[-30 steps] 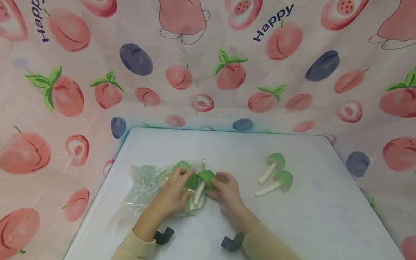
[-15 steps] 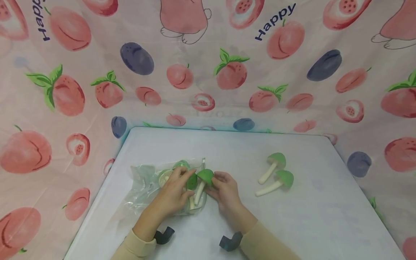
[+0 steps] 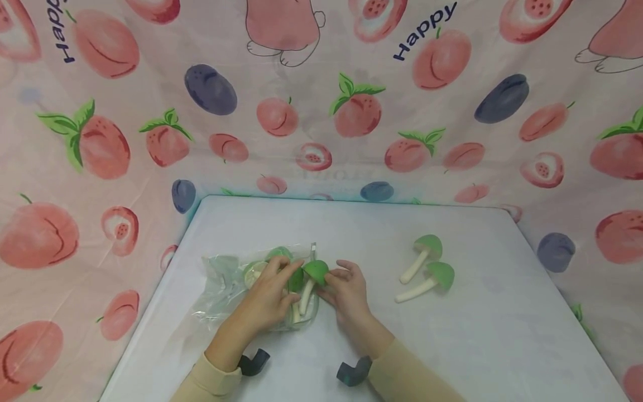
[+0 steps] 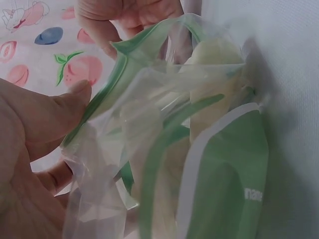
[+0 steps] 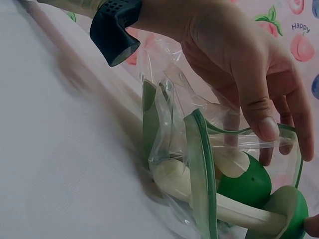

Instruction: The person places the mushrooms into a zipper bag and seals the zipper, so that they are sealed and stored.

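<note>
Shifting slightly leftward over the last second, a green-capped mushroom [image 3: 316, 272] is brought nearer the left hand [image 3: 268, 294], its cap pinched by the fingers of the right hand [image 3: 350, 290]. The clear bag [image 3: 216, 279] is held at its rim between the left thumb and fingers, its mouth spread. The stem appears to be lodged inside, the cap at the opening, so entry is judged only partial. Two loose mushrooms [image 3: 441, 276] are left lying well apart on the table [image 3: 502, 346].
</note>
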Motion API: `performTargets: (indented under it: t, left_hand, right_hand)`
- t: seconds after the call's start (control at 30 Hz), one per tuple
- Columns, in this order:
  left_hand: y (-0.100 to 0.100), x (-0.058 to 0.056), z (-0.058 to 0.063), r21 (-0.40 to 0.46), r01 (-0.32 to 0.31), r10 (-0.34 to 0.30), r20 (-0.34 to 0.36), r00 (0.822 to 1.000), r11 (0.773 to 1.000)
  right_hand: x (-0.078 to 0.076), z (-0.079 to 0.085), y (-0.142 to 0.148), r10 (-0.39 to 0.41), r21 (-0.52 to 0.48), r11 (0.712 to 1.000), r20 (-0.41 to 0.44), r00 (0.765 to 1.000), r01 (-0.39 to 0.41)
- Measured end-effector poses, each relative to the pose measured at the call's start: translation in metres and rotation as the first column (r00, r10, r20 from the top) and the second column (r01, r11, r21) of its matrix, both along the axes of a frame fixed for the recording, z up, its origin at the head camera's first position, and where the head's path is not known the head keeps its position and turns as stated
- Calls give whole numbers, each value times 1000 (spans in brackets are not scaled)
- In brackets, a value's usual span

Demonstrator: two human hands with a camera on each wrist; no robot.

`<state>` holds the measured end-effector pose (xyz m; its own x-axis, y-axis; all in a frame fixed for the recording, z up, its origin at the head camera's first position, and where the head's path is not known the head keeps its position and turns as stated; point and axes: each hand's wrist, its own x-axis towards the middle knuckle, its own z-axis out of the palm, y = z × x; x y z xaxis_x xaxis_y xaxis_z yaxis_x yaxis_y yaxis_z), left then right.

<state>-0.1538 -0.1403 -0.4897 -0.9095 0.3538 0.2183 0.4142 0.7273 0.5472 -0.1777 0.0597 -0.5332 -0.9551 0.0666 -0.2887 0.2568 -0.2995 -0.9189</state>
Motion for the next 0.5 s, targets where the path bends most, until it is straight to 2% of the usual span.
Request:
performTargets:
  t: [0.27, 0.5]
  left_hand:
    - [0, -1, 0, -18, 7, -7, -16, 1000, 1000]
    - [-1, 0, -1, 0, 8, -8, -23, 1000, 1000]
  right_hand:
    - [-3, -3, 0, 21, -30, 999, 6, 1000, -21]
    - [-5, -4, -6, 14, -64, 998, 5, 1000, -14]
